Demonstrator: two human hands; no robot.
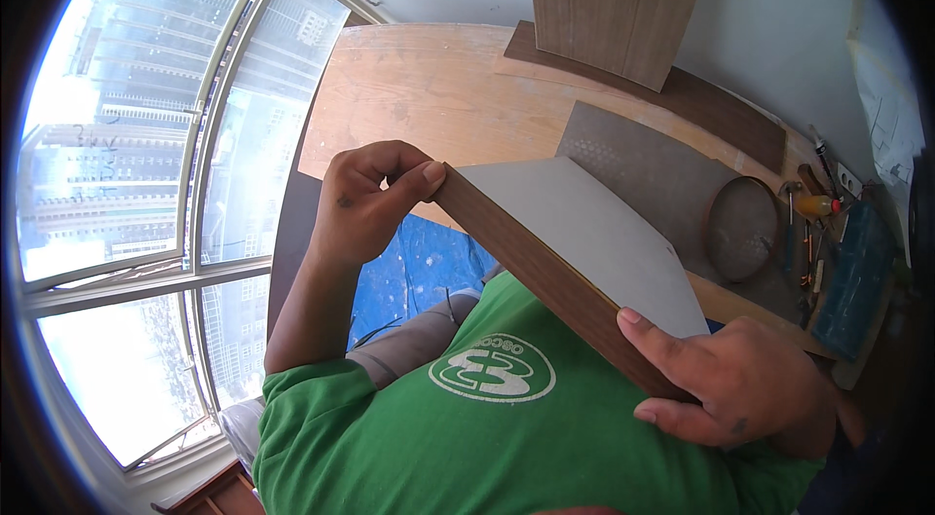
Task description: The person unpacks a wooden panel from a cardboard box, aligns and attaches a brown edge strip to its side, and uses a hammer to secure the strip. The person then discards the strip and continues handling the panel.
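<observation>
Hands apart, each clamped on one white-faced panel (584, 233), held tilted in front of the chest. Left hand (375, 199): thumb and index finger pinch the far-left end of the panel's brown wood-grain edge (545, 286). Right hand (735, 374): grips the near-right end, one digit on the upper side of that edge, another below it; the remaining fingers are mostly hidden. The edge slopes down from left hand to right, in front of the wearer's green T-shirt (497, 457). Beneath and beyond: plywood worktop (419, 87), with a grey sheet (623, 140) lying on it. Coiled brown strip (708, 228) on the sheet, right of the panel. Further right: hammer (789, 189), yellow bottle with red cap (814, 206), translucent teal bottle (857, 281). At the back, an upright wood-grain board (618, 9) stands by a flat dark-brown board (730, 116). Left: blue tarp (399, 272) below, window (146, 126) beyond.
</observation>
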